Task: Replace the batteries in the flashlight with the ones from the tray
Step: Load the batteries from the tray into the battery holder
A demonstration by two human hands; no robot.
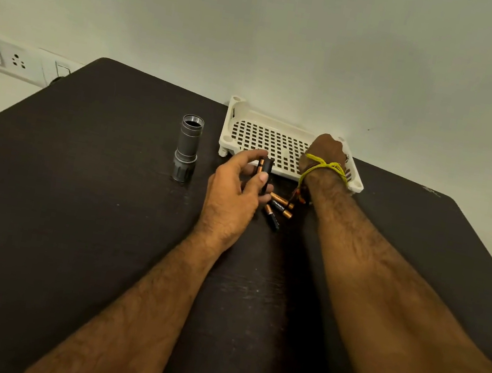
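Observation:
The grey flashlight body [187, 147] stands upright on the dark table, its threaded top open. My left hand [233, 197] holds a black battery holder [264, 173] with a copper-topped battery in it, just in front of the white perforated tray [259, 138]. My right hand [325, 154] reaches down into the tray's right part; its fingers are hidden behind the back of the hand, so I cannot see what they touch. Three loose copper-and-black batteries [280, 206] lie on the table between my two wrists.
The dark table [74, 190] ends at a pale wall just behind the tray. A white socket strip [2, 56] is fixed on the wall at far left. A yellow thread [326, 167] is tied round my right wrist.

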